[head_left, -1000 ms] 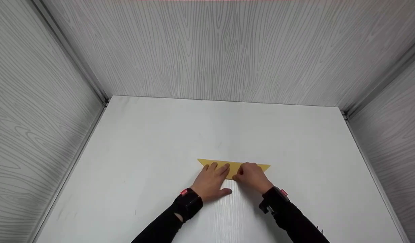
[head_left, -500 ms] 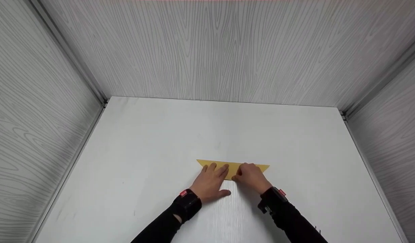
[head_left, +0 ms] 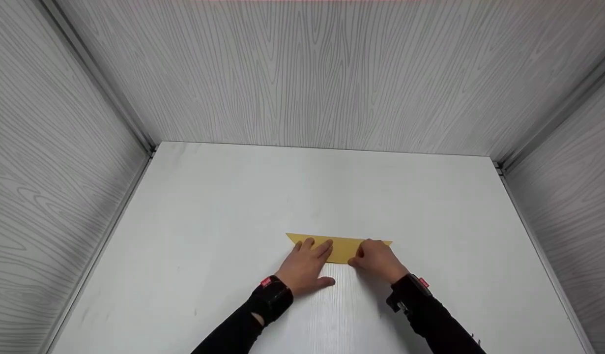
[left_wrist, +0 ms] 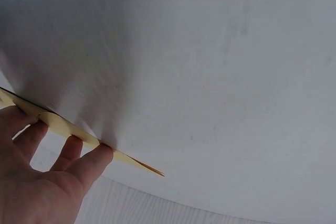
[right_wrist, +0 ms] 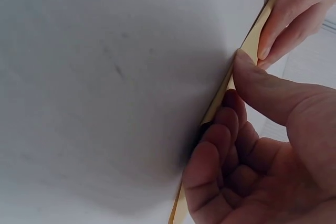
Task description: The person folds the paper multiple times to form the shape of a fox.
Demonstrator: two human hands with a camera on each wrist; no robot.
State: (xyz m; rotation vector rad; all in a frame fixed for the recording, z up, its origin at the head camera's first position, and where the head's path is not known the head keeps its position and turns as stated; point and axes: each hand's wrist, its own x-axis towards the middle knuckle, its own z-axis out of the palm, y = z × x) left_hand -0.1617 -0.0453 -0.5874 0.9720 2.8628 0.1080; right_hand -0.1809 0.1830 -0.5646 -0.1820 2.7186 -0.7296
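Note:
A folded sheet of yellow paper (head_left: 345, 250) lies flat on the white tabletop, shaped as a long strip with slanted pointed ends. My left hand (head_left: 303, 270) rests on its left part, fingers spread and nearly straight, the thumb off the paper on the tabletop. In the left wrist view those fingertips (left_wrist: 106, 150) press on the paper (left_wrist: 126, 160). My right hand (head_left: 378, 260) is on the paper's right part, fingers curled under. Its thumb (right_wrist: 252, 80) presses at the paper's near edge in the right wrist view, apart from the curled fingers. Both hands cover parts of the sheet.
The white tabletop (head_left: 233, 196) is enclosed by a grey wood-grain panel (head_left: 302, 73) at the back and similar panels at the left (head_left: 51, 162) and right (head_left: 572, 196). Black bands with small devices (head_left: 273, 298) are strapped on both wrists.
My right hand has slid a little to the right along the paper's near edge, baring more of the paper between the hands. The left hand stays in place on the paper.

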